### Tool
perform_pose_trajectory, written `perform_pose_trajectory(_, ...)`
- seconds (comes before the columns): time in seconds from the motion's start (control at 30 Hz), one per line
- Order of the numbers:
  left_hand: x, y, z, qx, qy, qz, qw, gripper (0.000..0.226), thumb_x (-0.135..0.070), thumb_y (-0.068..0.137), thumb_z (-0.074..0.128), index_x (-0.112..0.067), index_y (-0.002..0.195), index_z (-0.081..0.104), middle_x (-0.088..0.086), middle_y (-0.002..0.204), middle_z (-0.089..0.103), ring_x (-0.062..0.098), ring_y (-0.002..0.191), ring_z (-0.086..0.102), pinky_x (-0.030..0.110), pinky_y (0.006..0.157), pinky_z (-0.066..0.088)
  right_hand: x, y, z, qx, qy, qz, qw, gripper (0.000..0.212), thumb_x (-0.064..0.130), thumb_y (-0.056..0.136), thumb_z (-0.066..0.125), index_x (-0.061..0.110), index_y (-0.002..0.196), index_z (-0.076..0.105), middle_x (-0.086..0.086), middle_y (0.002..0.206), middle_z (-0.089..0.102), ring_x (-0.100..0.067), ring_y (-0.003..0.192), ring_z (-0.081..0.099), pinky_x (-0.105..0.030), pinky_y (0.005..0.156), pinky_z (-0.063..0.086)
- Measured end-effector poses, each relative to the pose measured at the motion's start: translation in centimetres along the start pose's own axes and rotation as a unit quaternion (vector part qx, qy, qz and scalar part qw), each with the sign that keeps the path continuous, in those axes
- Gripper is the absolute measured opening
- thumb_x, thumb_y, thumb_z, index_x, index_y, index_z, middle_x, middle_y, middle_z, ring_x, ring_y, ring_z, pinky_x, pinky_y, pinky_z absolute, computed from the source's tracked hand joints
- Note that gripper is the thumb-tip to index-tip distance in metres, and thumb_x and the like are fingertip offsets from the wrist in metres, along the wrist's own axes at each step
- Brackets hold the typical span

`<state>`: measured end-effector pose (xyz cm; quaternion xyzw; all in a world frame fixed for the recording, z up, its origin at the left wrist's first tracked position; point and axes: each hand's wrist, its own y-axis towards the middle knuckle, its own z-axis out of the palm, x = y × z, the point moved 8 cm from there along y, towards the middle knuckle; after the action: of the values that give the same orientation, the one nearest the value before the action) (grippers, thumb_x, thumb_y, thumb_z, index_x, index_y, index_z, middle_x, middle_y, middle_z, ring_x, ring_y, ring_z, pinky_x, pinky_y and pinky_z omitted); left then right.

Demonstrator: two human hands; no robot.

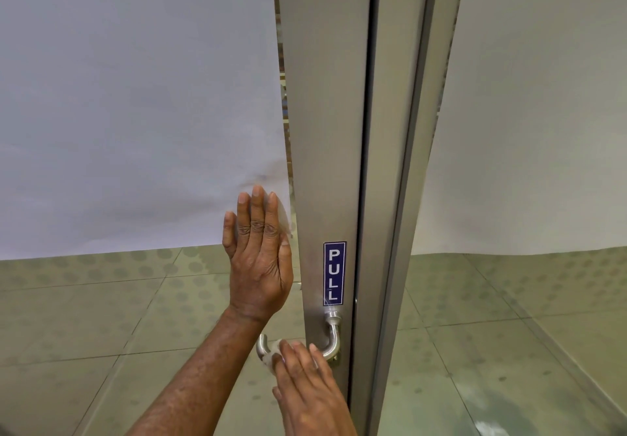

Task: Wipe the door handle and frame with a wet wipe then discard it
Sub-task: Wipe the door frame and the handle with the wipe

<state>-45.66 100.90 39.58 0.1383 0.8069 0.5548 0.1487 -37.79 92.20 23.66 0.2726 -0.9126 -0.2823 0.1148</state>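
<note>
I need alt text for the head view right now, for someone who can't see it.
The right hand presses a wet wipe around a metal door handle, below a blue PULL sign on the door frame. The left hand lies flat and open against the frosted glass.

A person's left hand point(259, 259) presses flat, fingers spread upward, against the frosted glass panel point(135, 103) just beside the metal door frame point(325, 130). Lower down, the right hand point(305, 378) closes a white wet wipe point(273, 359) around the curved steel door handle point(334, 337), the fingers lying over the lever. A blue sign point(334, 273) reading "PULL" in white letters runs vertically on the frame directly above the handle's mount. Beyond the glass lies a tiled floor point(101, 317) patterned with grey dots.
</note>
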Motion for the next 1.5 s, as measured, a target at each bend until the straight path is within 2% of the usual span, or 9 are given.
perform_pose_trajectory(0.17,-0.1,0.0,0.0,0.002,-0.004,0.003,1.000,0.065,-0.019,0.104,0.029,-0.017,0.165,0.005,-0.004,0.175,-0.008,0.018,0.163,-0.005,0.040,0.132,-0.007,1.9,1.5,1.4,0.043,-0.001,-0.028,0.999,0.040,0.032,0.095,0.045,0.025,0.123,0.074,0.000,0.135,0.069,-0.019,0.127,0.064,-0.041,0.112,0.024)
perform_pose_trajectory(0.33,-0.1,-0.1,0.0,0.009,-0.006,-0.001,1.000,0.066,-0.020,0.103,0.030,-0.016,0.164,0.005,-0.004,0.175,-0.009,0.018,0.163,-0.006,0.040,0.132,-0.007,2.2,3.6,1.4,0.058,0.001,-0.045,0.997,0.027,0.050,0.087,0.066,0.034,0.104,0.080,0.009,0.126,0.073,-0.013,0.123,0.066,-0.038,0.116,0.025)
perform_pose_trajectory(0.8,0.0,0.0,0.0,0.000,-0.002,0.004,1.000,0.065,-0.016,0.102,0.032,-0.011,0.164,0.011,-0.005,0.175,-0.008,0.019,0.163,-0.003,0.043,0.132,-0.004,-4.6,-1.0,-0.8,-0.100,0.037,-0.091,0.990,0.017,0.020,0.090,0.075,0.016,0.107,0.077,0.002,0.127,0.071,-0.021,0.120,0.065,-0.051,0.112,0.038)
perform_pose_trajectory(1.0,0.0,-0.1,0.0,0.001,-0.002,0.003,1.000,0.068,-0.016,0.101,0.032,-0.013,0.164,0.008,-0.005,0.174,-0.009,0.018,0.163,-0.005,0.042,0.132,-0.005,-7.4,-2.8,-1.7,-0.095,0.128,0.064,0.985,0.022,0.026,0.097,0.066,0.018,0.114,0.077,0.006,0.139,0.065,-0.015,0.132,0.059,-0.035,0.118,0.036)
perform_pose_trajectory(1.1,0.0,-0.1,0.0,0.000,0.001,0.001,1.000,0.069,-0.016,0.101,0.032,-0.015,0.164,0.006,-0.005,0.174,-0.010,0.018,0.163,-0.005,0.042,0.132,-0.006,-7.3,-4.2,-0.8,-0.097,0.343,0.302,0.884,0.016,0.032,0.096,0.064,0.033,0.103,0.078,0.014,0.140,0.063,-0.005,0.127,0.061,-0.013,0.106,0.042)
perform_pose_trajectory(1.23,0.0,-0.1,0.0,0.005,-0.006,-0.003,1.000,0.068,-0.016,0.101,0.032,-0.013,0.164,0.008,-0.003,0.174,-0.007,0.018,0.163,-0.005,0.042,0.132,-0.006,-5.5,-5.8,2.3,-0.170,0.589,0.552,0.565,0.039,-0.001,0.093,0.067,0.024,0.068,0.083,-0.004,0.094,0.083,-0.015,0.090,0.077,-0.026,0.086,0.054)
perform_pose_trajectory(1.33,0.0,-0.1,-0.1,0.011,-0.014,-0.002,1.000,0.068,-0.016,0.101,0.033,-0.013,0.164,0.008,0.003,0.173,-0.001,0.018,0.163,-0.005,0.041,0.132,-0.007,-3.4,-4.8,3.4,-0.165,0.698,0.584,0.380,0.024,-0.001,0.095,0.061,0.009,0.086,0.081,-0.014,0.088,0.081,-0.027,0.082,0.080,-0.036,0.079,0.059)
perform_pose_trajectory(1.4,0.0,-0.1,-0.2,0.015,-0.019,-0.002,1.000,0.067,-0.015,0.102,0.033,-0.013,0.164,0.008,0.004,0.173,0.001,0.018,0.163,-0.005,0.041,0.132,-0.007,-2.6,-4.5,3.6,-0.167,0.722,0.596,0.310,0.014,0.000,0.091,0.065,0.003,0.091,0.079,-0.014,0.092,0.081,-0.028,0.082,0.079,-0.035,0.073,0.060)
perform_pose_trajectory(1.5,0.0,-0.1,-0.3,0.017,-0.022,-0.003,1.000,0.066,-0.016,0.102,0.032,-0.011,0.164,0.011,0.002,0.173,-0.001,0.018,0.163,-0.005,0.041,0.132,-0.007,-1.6,-3.8,3.7,-0.162,0.738,0.592,0.280,0.011,-0.001,0.088,0.067,-0.001,0.089,0.078,-0.012,0.085,0.080,-0.027,0.075,0.075,-0.032,0.066,0.063)
